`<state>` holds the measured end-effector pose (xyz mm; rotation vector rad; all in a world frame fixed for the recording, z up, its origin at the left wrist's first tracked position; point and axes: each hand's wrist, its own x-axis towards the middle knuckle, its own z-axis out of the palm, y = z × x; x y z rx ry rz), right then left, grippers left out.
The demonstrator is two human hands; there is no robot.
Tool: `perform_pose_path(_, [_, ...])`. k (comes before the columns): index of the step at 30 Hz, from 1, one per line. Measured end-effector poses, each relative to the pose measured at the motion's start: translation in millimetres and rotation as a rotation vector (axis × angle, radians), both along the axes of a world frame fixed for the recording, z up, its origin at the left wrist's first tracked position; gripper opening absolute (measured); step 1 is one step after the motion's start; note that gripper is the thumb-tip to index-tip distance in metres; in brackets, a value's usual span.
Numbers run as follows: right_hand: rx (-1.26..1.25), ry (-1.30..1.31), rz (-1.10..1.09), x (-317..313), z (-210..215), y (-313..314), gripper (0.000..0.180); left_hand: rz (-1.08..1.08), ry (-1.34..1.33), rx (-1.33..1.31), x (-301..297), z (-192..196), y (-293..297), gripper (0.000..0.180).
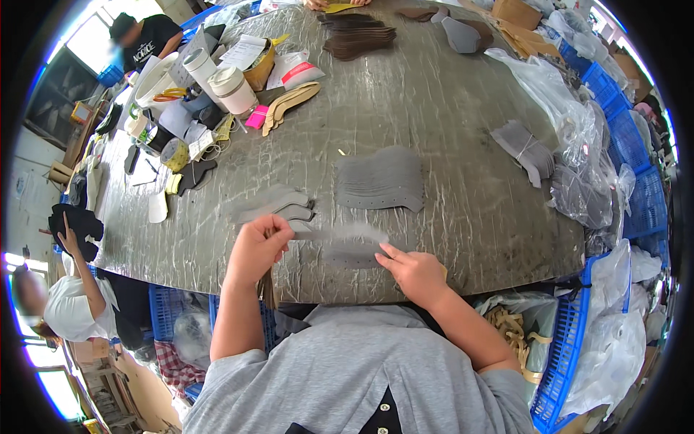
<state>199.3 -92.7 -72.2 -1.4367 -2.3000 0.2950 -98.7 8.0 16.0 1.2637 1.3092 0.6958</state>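
My left hand [262,249] pinches one end of a thin grey curved piece [343,233], which looks like cut leather or fabric and is smeared by motion. Brownish strips [267,291] hang below the same hand, apparently held in its curled fingers. At the piece's other end, my right hand [413,276] has its thumb and forefinger closed on it. Under it a grey panel with small holes [350,255] lies on the table. Just beyond is a fanned stack of grey panels [379,177] with a row of holes. Several grey shaped pieces [273,204] lie beyond my left hand.
Cups, tape and tools crowd around a white lidded container [233,88] at the table's far left. A tied grey bundle [524,152] lies right, beside clear plastic bags [578,170]. Dark brown pieces [358,40] lie far back. Blue crates [571,347] and other people surround the table.
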Motion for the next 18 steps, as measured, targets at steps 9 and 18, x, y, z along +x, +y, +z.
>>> perform_pose_path(9, [-0.502,0.998,-0.418,22.1,39.2,-27.9,0.016,-0.230,0.165,0.005,22.5,-33.6,-28.7,0.010])
perform_pose_path(18, [-0.525,1.020,-0.522,4.2,7.0,-15.3,0.018,-0.299,0.346,0.071,38.1,-36.5,-22.9,0.012])
